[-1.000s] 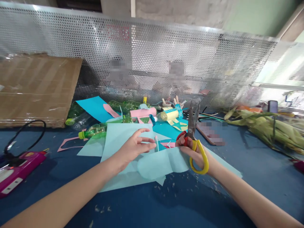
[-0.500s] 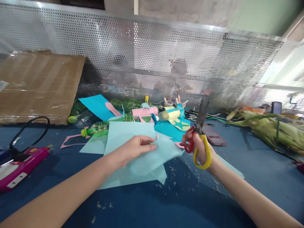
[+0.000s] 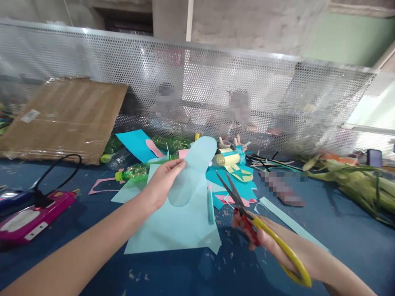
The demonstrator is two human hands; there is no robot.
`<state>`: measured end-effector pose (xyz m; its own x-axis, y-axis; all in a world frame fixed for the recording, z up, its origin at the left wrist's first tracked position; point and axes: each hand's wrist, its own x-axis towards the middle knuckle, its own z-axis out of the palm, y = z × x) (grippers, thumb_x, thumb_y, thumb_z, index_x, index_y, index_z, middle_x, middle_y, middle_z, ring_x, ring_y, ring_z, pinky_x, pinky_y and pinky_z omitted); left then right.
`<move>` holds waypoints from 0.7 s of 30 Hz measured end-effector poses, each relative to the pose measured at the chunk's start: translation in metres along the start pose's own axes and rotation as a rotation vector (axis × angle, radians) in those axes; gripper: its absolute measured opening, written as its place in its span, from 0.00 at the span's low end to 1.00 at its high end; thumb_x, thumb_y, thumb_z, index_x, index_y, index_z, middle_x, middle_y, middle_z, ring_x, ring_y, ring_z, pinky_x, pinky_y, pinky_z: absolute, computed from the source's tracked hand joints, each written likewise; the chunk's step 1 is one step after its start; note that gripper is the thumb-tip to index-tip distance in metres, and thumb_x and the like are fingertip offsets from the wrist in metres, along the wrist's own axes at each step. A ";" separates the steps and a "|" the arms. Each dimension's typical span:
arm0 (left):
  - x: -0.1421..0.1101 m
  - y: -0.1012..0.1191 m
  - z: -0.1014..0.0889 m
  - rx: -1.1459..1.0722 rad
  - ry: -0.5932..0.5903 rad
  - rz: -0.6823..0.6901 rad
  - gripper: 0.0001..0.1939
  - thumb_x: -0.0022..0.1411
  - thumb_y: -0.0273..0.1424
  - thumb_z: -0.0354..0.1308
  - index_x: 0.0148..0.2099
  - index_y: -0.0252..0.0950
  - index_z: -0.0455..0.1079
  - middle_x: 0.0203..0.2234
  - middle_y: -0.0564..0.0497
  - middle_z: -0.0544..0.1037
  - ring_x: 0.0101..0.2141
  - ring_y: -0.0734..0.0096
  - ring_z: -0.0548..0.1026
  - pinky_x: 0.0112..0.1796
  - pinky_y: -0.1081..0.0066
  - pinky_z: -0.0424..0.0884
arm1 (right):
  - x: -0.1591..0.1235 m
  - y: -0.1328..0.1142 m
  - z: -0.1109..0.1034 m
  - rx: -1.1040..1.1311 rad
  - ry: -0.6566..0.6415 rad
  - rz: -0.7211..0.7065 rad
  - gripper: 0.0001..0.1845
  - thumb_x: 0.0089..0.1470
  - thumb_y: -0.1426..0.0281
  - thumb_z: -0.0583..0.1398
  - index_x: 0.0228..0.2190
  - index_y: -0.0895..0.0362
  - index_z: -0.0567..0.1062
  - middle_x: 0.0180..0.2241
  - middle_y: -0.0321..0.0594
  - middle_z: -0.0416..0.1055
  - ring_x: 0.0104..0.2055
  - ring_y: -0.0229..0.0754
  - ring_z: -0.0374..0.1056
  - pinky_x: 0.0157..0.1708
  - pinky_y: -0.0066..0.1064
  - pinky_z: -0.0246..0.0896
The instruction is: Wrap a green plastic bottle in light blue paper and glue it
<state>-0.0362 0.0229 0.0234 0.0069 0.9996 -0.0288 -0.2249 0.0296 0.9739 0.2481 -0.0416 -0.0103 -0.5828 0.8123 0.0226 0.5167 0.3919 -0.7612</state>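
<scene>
My left hand (image 3: 164,181) pinches the edge of a light blue paper cutout (image 3: 196,164), long with rounded ends, raised above light blue paper sheets (image 3: 173,230). My right hand (image 3: 274,240) is wrapped around scissors (image 3: 247,213) with one red and one yellow handle. Their blades stand slightly apart and point up and left, away from the cutout. Between the two hands, a teal pen (image 3: 211,205) with a pink end lies on the sheets. A narrow light blue paper strip (image 3: 293,224) rests on the table beyond my right wrist.
Green plastic bottles (image 3: 138,172), bright blue paper (image 3: 135,144) and a yellow-wrapped bottle (image 3: 227,158) lie behind the sheets. Cardboard (image 3: 68,119) leans at the left, behind a magenta power strip (image 3: 40,218). Corn husks (image 3: 354,181) are at the right. A perforated metal screen (image 3: 210,82) spans the back.
My left hand has lifted the cutout and turned it upright, uncovering the pen. My right hand has lowered the scissors, and their blades now tilt left. The view has shifted slightly.
</scene>
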 end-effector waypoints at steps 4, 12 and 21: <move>-0.009 0.007 0.006 0.042 -0.053 0.034 0.13 0.52 0.39 0.65 0.37 0.36 0.76 0.28 0.52 0.80 0.27 0.70 0.75 0.29 0.73 0.69 | -0.001 -0.014 0.003 -0.197 0.046 -0.113 0.23 0.61 0.50 0.49 0.39 0.51 0.74 0.34 0.46 0.75 0.33 0.49 0.72 0.31 0.37 0.69; -0.024 0.004 0.014 0.209 -0.161 0.097 0.19 0.56 0.44 0.61 0.47 0.41 0.72 0.24 0.54 0.77 0.25 0.67 0.75 0.25 0.72 0.67 | 0.005 -0.020 0.016 -0.310 0.109 -0.183 0.37 0.59 0.41 0.39 0.37 0.53 0.75 0.32 0.49 0.75 0.29 0.49 0.72 0.28 0.35 0.66; -0.027 0.000 0.014 0.278 -0.187 0.159 0.14 0.52 0.39 0.63 0.39 0.40 0.67 0.22 0.55 0.73 0.22 0.70 0.70 0.22 0.73 0.60 | 0.008 -0.018 0.023 -0.401 0.180 -0.173 0.35 0.58 0.41 0.40 0.32 0.53 0.72 0.26 0.46 0.72 0.23 0.47 0.67 0.21 0.35 0.60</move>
<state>-0.0223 -0.0042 0.0276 0.1769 0.9735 0.1449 0.0356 -0.1534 0.9875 0.2199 -0.0521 -0.0111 -0.5817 0.7687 0.2658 0.6439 0.6349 -0.4270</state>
